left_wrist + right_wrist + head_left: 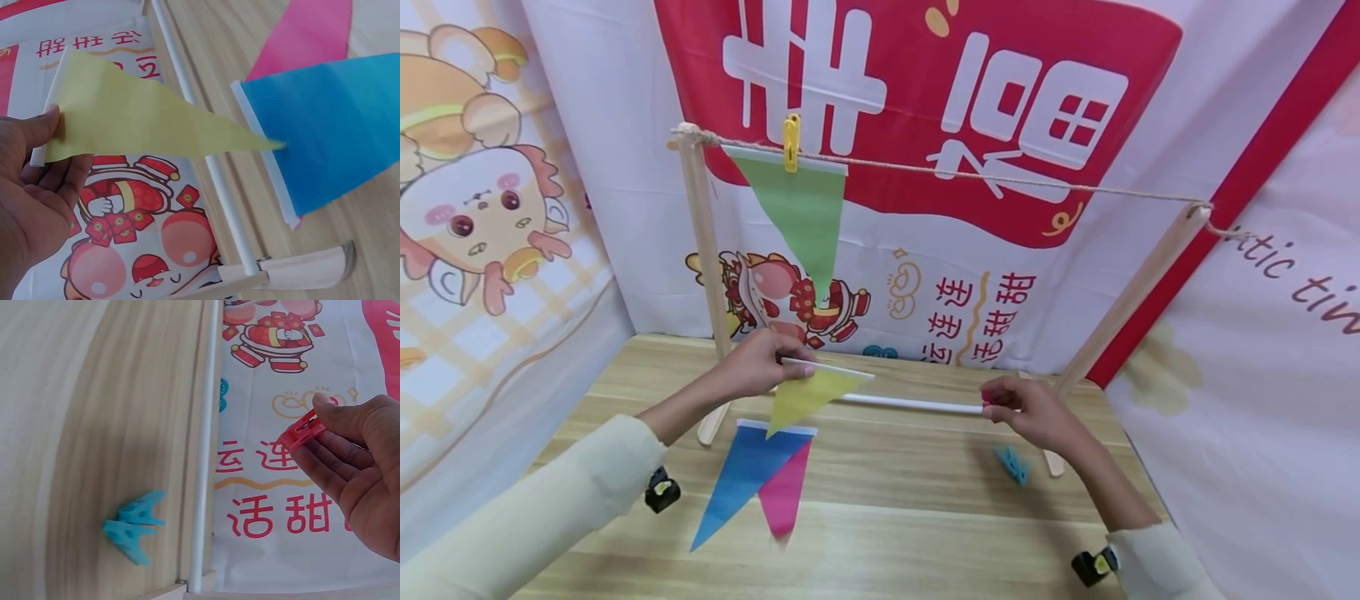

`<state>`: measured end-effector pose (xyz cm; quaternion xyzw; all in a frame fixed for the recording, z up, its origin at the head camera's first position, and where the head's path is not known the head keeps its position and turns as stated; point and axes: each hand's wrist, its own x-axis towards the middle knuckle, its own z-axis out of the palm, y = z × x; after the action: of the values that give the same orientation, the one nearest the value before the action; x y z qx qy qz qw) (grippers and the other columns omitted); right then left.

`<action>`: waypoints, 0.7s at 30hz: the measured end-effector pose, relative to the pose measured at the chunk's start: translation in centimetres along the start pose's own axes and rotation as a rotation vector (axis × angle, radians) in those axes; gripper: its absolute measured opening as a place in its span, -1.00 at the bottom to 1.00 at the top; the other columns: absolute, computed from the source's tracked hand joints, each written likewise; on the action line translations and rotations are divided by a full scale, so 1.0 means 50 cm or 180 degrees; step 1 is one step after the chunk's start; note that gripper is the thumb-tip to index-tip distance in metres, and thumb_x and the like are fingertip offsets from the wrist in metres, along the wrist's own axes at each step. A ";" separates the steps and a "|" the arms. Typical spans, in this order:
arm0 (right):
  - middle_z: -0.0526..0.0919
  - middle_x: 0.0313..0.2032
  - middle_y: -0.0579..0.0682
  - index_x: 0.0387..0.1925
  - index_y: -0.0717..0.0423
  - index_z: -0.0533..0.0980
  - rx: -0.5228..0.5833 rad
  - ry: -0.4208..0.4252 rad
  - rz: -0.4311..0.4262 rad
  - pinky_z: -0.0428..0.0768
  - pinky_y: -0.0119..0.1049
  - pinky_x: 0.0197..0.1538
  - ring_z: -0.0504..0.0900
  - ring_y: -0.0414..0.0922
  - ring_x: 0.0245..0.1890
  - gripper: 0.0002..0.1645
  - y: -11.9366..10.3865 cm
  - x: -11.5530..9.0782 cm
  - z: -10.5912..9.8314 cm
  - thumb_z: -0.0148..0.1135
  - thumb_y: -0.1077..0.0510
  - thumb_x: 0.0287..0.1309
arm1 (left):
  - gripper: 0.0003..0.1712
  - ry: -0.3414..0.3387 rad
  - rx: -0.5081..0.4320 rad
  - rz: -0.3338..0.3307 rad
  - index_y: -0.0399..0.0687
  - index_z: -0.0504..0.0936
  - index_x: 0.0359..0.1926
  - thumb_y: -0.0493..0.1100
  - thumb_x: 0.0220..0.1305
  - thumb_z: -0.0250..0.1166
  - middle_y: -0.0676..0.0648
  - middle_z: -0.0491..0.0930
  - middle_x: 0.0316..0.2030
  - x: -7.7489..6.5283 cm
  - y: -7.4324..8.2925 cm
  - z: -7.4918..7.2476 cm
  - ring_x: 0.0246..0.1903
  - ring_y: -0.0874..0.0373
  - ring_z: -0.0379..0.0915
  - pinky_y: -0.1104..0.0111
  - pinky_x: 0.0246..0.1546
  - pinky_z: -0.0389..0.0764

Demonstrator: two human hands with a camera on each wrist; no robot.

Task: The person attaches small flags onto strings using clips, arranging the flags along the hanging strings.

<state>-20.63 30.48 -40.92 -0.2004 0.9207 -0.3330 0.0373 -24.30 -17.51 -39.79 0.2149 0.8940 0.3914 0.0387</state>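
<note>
A yellow triangular pennant with a white top edge is pinched by my left hand in front of the stand's left post. In the left wrist view the thumb lies over the white band of the pennant. My right hand pinches a red clothespin between thumb and fingers, near the right post. A green pennant hangs from the rope, clipped by a yellow clothespin. On the table, a blue pennant overlaps a pink pennant.
Blue-green clothespins lie on the wooden table near the right foot. The rope runs between a left post and a right post. A white rod joins them low down. A printed cloth hangs behind.
</note>
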 end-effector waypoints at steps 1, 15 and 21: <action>0.87 -0.04 0.08 0.23 0.27 0.71 0.0031 0.0010 0.0015 0.80 -0.41 -0.06 0.82 -0.12 -0.08 -0.62 -0.003 0.001 -0.003 0.49 0.18 0.51 | -0.84 0.0002 -0.0011 0.0001 -0.03 0.94 0.00 -0.12 0.50 0.56 -0.01 0.88 -0.14 0.003 0.005 -0.001 -0.14 0.11 0.70 0.24 -0.11 0.69; 0.88 -0.15 0.01 0.26 0.21 0.71 0.0136 0.0169 -0.0025 0.85 -0.32 -0.11 0.87 0.01 -0.19 -0.62 -0.057 0.016 -0.045 0.48 0.16 0.52 | -0.80 0.0177 -0.0280 0.0122 0.01 0.95 -0.02 -0.05 0.45 0.61 -0.02 0.92 -0.14 0.019 0.060 -0.013 -0.15 0.08 0.71 0.22 -0.10 0.68; 0.89 -0.15 0.00 0.24 0.19 0.73 0.0069 0.0244 -0.0074 0.81 -0.39 -0.11 0.84 -0.10 -0.18 -0.62 -0.076 0.022 -0.054 0.50 0.14 0.51 | -0.78 0.0193 -0.0342 0.0126 0.03 0.96 -0.02 0.00 0.43 0.63 0.00 0.94 -0.14 0.021 0.076 -0.018 -0.14 0.12 0.75 0.27 -0.10 0.69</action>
<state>-20.88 29.01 -36.38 -0.1977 0.9154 -0.3507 0.0002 -24.11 -15.44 -36.34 0.2182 0.8680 0.4458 0.0153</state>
